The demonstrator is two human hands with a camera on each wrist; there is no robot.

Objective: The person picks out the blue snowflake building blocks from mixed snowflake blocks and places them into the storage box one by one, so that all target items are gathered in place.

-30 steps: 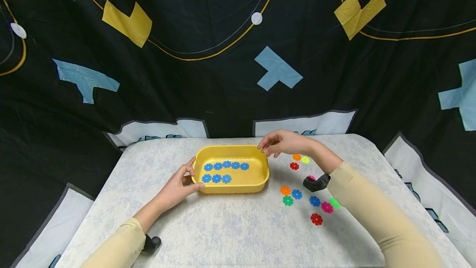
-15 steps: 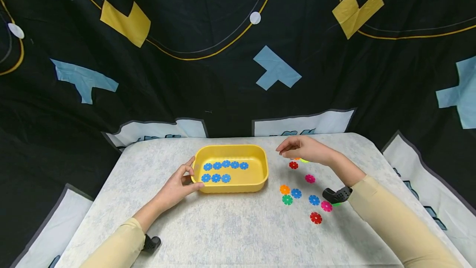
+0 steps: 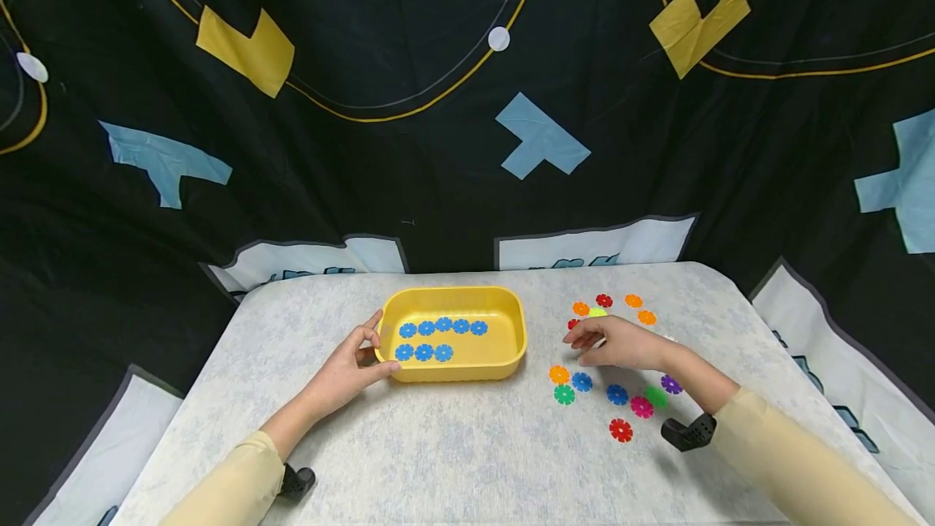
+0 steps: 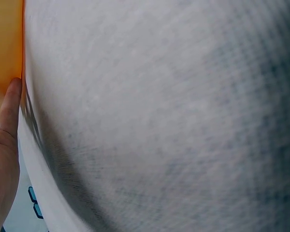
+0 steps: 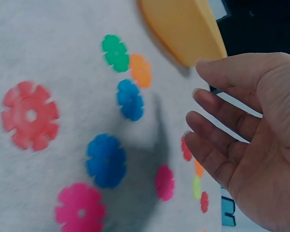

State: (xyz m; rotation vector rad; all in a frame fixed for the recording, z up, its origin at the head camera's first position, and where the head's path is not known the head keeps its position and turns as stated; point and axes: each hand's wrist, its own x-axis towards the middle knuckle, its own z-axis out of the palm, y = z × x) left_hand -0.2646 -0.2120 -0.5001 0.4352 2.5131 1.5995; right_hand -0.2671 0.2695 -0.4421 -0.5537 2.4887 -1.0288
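Observation:
A yellow plastic tub [image 3: 456, 372] stands on the table, with several blue notched flower discs [image 3: 461, 325] laid in two rows on its floor. My left hand [image 3: 351, 365] grips the tub's left end, thumb at the front corner and fingers at the side; a fingertip against its wall shows in the left wrist view. To the right of the tub, my right hand [image 3: 621, 345] hovers over loose discs, its fingers relaxed and nothing between them. Blue discs [image 3: 617, 394] on the table lie below that hand, one of them beside an orange disc [image 3: 558, 374] and a green disc [image 3: 564, 394].
Around the right hand lie a red disc [image 3: 621, 430], a pink disc [image 3: 642, 407], a purple disc [image 3: 671, 384] and, farther back, several orange, red and yellow ones. A pale cloth covers the table [image 3: 438, 453]. Behind it hangs a black curtain [image 3: 409, 177].
My right hand has moved from the tub's right end, rightward and then nearer, over the loose discs. The left hand and the tub have stayed in place.

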